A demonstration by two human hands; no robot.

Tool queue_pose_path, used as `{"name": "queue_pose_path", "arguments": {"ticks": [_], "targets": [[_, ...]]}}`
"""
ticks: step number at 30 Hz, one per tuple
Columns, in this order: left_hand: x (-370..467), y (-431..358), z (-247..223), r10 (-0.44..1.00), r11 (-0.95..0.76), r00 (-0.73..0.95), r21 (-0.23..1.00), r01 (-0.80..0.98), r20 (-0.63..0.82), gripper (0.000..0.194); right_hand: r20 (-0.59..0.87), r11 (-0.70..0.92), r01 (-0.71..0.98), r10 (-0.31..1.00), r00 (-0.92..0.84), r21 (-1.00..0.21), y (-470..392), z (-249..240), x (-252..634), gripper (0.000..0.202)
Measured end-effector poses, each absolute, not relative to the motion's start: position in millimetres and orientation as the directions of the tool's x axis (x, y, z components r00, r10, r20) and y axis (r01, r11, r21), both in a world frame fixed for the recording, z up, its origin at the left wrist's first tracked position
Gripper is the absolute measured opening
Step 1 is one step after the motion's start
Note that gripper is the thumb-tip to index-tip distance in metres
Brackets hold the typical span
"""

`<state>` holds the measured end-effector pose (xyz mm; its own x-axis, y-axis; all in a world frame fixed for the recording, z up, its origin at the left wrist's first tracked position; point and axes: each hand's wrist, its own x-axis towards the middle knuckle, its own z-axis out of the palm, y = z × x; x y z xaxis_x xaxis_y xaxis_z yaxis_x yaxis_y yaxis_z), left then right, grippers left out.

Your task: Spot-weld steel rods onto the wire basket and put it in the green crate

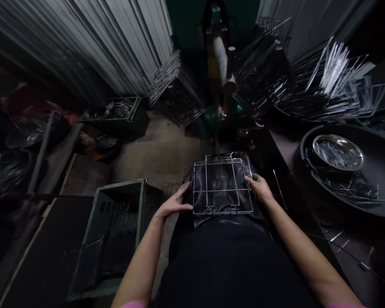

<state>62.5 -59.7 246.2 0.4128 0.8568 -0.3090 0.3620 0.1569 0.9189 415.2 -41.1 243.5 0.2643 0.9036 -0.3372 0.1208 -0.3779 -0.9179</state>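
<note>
A rectangular frame of shiny wire (223,189), with cross wires and small loops, lies over the dark apron on my lap. My right hand (259,186) grips its right side near the upper corner, the fingers closed round the wire. At the left edge of the frame is my left hand (176,202), its thumb and fingers spread apart around the side, the fingertips at or very near the wire. Beyond the frame stands a green machine (216,55) with a metal rod pointing down.
A green crate (94,231) stands at the left. Stacks of wire frames (176,92) hang on both sides of the machine. At the right, a large black pan (383,171) holds a metal bowl (338,152) of small wire pieces. Loose wires lie below the pan.
</note>
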Motion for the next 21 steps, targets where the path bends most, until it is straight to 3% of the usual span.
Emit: {"name": "queue_pose_path", "arguments": {"ticks": [4, 10, 14, 18, 21], "targets": [[67.4, -88.6, 236.0, 0.86, 0.005, 0.425, 0.836, 0.549, -0.284, 0.113, -0.309, -0.358, 0.161, 0.913, 0.265, -0.92, -42.8, 241.5, 412.9, 0.039], [80.8, -90.0, 228.1, 0.886, -0.045, 0.404, 0.824, 0.565, -0.229, 0.098, -0.226, -0.299, 0.248, 0.931, 0.286, -0.921, -42.9, 235.0, 414.4, 0.04], [82.8, -88.6, 228.6, 0.903, -0.037, 0.347, 0.759, 0.65, -0.253, 0.1, -0.167, -0.252, 0.291, 0.943, 0.289, -0.923, -41.3, 235.8, 412.8, 0.042], [59.8, -73.9, 246.3, 0.856, 0.0, 0.442, 0.855, 0.518, -0.268, 0.093, -0.052, -0.186, 0.346, 0.93, 0.364, -0.92, -48.3, 268.0, 423.2, 0.045], [49.2, -46.9, 282.2, 0.917, 0.094, 0.329, 0.924, 0.37, -0.225, 0.07, 0.177, -0.067, 0.504, 0.89, 0.421, -0.861, -66.3, 320.8, 439.0, 0.042]]}}
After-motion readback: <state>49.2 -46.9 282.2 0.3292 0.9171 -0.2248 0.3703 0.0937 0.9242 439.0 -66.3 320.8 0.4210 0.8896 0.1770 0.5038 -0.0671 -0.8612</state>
